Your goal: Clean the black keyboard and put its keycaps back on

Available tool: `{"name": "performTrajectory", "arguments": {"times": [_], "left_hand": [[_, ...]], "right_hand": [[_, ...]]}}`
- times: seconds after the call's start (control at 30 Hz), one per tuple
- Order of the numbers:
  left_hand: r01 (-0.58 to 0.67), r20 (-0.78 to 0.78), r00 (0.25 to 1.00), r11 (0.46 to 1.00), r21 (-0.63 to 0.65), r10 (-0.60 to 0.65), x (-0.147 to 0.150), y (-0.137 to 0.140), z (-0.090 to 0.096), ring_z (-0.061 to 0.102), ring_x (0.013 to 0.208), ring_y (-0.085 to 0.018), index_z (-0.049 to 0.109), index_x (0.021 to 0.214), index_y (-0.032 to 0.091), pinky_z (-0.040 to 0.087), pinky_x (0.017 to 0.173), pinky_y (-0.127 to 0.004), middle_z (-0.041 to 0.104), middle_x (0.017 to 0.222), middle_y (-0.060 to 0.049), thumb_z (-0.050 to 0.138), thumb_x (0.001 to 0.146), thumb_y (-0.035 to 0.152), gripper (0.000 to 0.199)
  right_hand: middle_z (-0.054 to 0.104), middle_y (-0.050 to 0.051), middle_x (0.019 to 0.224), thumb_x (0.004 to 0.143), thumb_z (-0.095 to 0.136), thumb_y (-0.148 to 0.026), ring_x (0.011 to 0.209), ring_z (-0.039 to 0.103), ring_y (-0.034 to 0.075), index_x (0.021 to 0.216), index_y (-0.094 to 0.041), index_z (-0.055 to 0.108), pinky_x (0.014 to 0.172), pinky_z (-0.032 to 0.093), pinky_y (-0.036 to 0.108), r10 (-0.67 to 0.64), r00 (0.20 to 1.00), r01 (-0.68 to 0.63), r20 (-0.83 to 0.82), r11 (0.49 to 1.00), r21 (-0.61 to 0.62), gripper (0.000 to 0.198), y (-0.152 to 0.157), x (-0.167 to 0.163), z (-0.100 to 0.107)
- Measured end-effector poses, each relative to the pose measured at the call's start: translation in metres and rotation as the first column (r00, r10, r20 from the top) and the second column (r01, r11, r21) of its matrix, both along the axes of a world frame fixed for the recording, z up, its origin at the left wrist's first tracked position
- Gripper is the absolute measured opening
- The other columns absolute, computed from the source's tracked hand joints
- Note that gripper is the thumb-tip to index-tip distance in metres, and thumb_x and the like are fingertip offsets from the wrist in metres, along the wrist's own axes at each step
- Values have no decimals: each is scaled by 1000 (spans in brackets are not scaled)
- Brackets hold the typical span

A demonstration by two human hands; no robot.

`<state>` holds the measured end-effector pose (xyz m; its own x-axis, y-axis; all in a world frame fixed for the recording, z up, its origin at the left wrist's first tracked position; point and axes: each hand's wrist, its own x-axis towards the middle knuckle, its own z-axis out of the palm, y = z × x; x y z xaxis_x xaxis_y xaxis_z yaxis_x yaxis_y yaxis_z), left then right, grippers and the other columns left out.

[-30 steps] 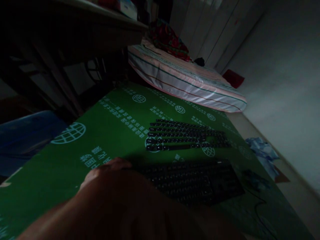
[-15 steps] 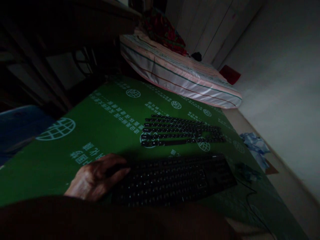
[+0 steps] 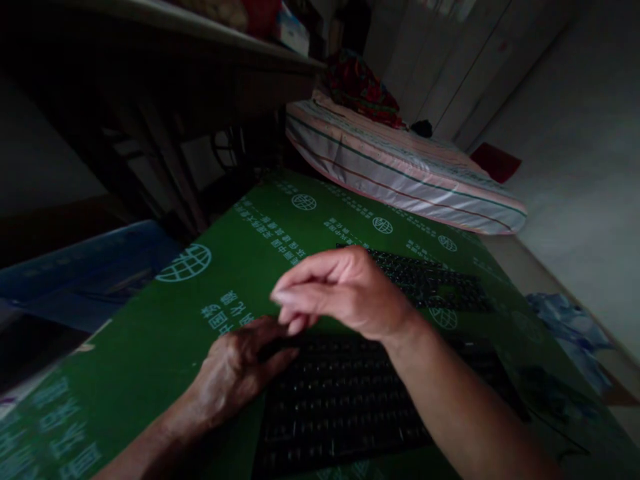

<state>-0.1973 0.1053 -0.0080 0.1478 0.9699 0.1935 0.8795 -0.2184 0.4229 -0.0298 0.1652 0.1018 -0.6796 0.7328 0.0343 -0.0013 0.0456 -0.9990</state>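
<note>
In the head view, we have a long black rectangular plastic keyboard (image 3: 345,407) lying on a green counter (image 3: 150,340) printed with pale globes and lettering; everything else we place by that keyboard. Our left hand (image 3: 230,373) is at the keyboard's far left corner, thumb lying along its edge and the other fingers curved just beyond; we cannot tell whether those fingers grip the keyboard or only rest against it. Our right hand (image 3: 345,293) hangs above the keyboard's far edge, its forearm crossing over the keys toward the near right; its thumb and index fingers are drawn together at the tips, close to our left hand, and we cannot tell whether anything small is pinched between them.

Beyond the keyboard, black plastic keycaps (image 3: 420,270) lie in rows on the counter, partly hidden by our right hand; a thin black cable (image 3: 560,427) trails at the keyboard's right end; farther right of the keyboard, crumpled white-and-blue plastic sheeting (image 3: 565,333) lies on the floor. Well to the left of the keyboard is a blue box-like container (image 3: 90,267); far beyond the keyboard lies a pale striped mattress (image 3: 400,170), with a red patterned cloth (image 3: 363,87) heaped on it.
</note>
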Motion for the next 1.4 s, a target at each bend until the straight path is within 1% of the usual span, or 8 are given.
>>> {"name": "performTrajectory", "arguments": {"times": [0.07, 0.13, 0.2, 0.23, 0.27, 0.53, 0.8, 1.4], "left_hand": [[137, 138, 981, 990, -9, -135, -2, -2, 0, 68, 77, -14, 69, 90, 23, 56, 69, -22, 72, 90, 0, 55, 82, 38, 22], [187, 227, 958, 982, -23, -177, -4, -4, -1, 68, 79, -15, 66, 91, 21, 55, 70, -24, 70, 93, -2, 53, 85, 36, 21], [191, 276, 945, 981, -39, -174, -4, -5, -3, 67, 80, -15, 64, 92, 20, 55, 71, -25, 69, 93, -2, 53, 86, 36, 21], [193, 289, 942, 980, -43, -173, -4, -5, -3, 67, 80, -15, 64, 92, 20, 55, 71, -25, 68, 92, -3, 53, 86, 36, 20], [195, 298, 939, 980, -43, -174, -4, -6, -3, 67, 80, -15, 64, 92, 20, 55, 71, -26, 68, 92, -3, 52, 86, 36, 20], [192, 313, 934, 981, -38, -170, -3, -7, -4, 66, 80, -16, 63, 90, 20, 54, 71, -28, 67, 90, -3, 53, 85, 33, 17], [178, 329, 931, 983, -36, -156, -3, -9, -9, 66, 81, -16, 64, 92, 20, 55, 71, -28, 67, 92, -4, 55, 84, 32, 17], [175, 353, 925, 982, -71, -139, -1, -10, -3, 65, 79, -16, 64, 91, 19, 55, 70, -28, 67, 90, -4, 55, 83, 31, 17]], "right_hand": [[68, -1, 65, 76, 64, -25, 55, 62, 10, 79, -15, 70, 55, 51, 23, -219, 967, 188, 133, 959, 213, 12, 40, 17, -14], [71, 2, 72, 76, 62, -21, 63, 64, 12, 76, -16, 71, 61, 51, 24, -450, 855, 286, 257, 823, 491, 10, 80, 35, -31], [73, 3, 77, 76, 62, -19, 71, 67, 15, 79, -17, 72, 67, 51, 25, -603, 667, 196, 438, 709, 677, 10, 112, 49, -46], [74, 2, 81, 78, 61, -20, 74, 67, 15, 82, -19, 73, 69, 51, 25, -633, 571, 91, 523, 682, 726, 12, 124, 54, -52], [74, 3, 82, 78, 62, -19, 76, 67, 16, 83, -20, 73, 70, 50, 25, -641, 544, 60, 542, 674, 736, 12, 133, 57, -57], [72, 4, 102, 76, 67, -20, 95, 65, 20, 91, -23, 75, 83, 47, 28, -584, 453, -140, 674, 700, 701, 17, 158, 49, -76], [72, 3, 105, 77, 67, -24, 99, 65, 20, 94, -24, 75, 85, 48, 27, -550, 411, -209, 727, 719, 663, 18, 167, 41, -85], [72, 3, 94, 77, 66, -19, 88, 66, 17, 80, -21, 75, 76, 47, 23, -516, 427, -303, 743, 692, 655, 10, 178, 39, -96]]}}
